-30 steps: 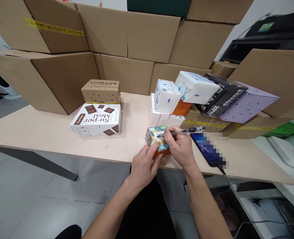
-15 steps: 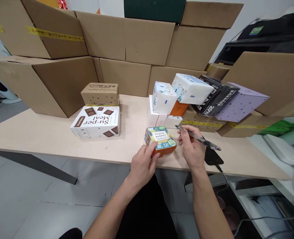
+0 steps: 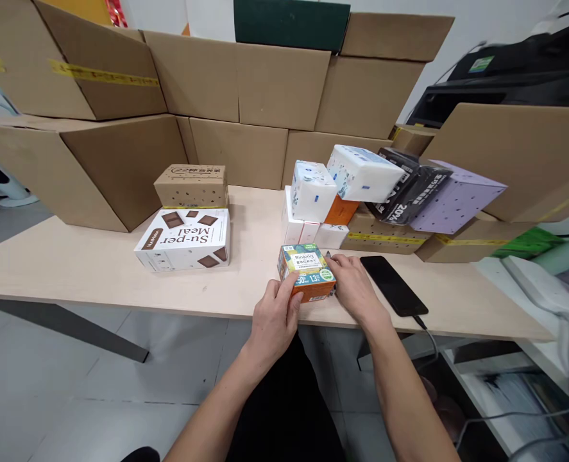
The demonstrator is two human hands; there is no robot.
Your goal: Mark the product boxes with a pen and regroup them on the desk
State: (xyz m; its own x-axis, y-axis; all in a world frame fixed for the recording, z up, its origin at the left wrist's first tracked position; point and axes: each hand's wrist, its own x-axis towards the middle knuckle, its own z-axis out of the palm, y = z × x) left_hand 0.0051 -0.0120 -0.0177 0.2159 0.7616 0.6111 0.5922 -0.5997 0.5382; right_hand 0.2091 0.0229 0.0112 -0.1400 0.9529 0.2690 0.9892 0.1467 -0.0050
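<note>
My left hand (image 3: pixel 277 314) grips the near left corner of a small colourful box (image 3: pixel 307 272) labelled Binking, which rests near the front edge of the light wooden table (image 3: pixel 96 269). My right hand (image 3: pixel 354 289) lies closed against the box's right side. Only dark bits of the pen (image 3: pixel 329 256) show between its fingers and the box; the rest of the pen is hidden under the hand. A black phone (image 3: pixel 392 285) with a cable lies flat just right of my right hand.
A white Su-per Meal box (image 3: pixel 185 239) and a small brown carton (image 3: pixel 191 185) sit to the left. Behind the small box stands a pile of white, orange, black and purple packages (image 3: pixel 361 179). Large cardboard cartons (image 3: pixel 246 90) wall the back. A printer (image 3: pixel 505 77) is at the right.
My right hand stopped writing on the box, lifted the pen away to the right, then came back down against the box's right side. The phone screen went dark. My left hand kept hold.
</note>
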